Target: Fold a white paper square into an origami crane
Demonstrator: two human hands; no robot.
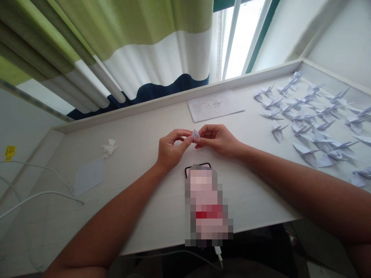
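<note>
A small piece of folded white paper (196, 134) is pinched between my two hands, above the middle of the table. My left hand (174, 146) grips its left side between thumb and fingertips. From the right, the thumb and forefinger of my right hand (217, 139) close on it, with the other fingers curled in. Part of the paper is hidden behind the fingertips. Just below my hands lies a phone (198, 166), mostly blurred out by pixels.
Many folded paper cranes (307, 116) spread over the right side of the white table (145, 216). A printed sheet (216, 106) lies at the back. On the left are a paper square (89, 177), a crumpled tissue (109, 148) and white cables (46, 193). A curtain (130, 50) hangs behind.
</note>
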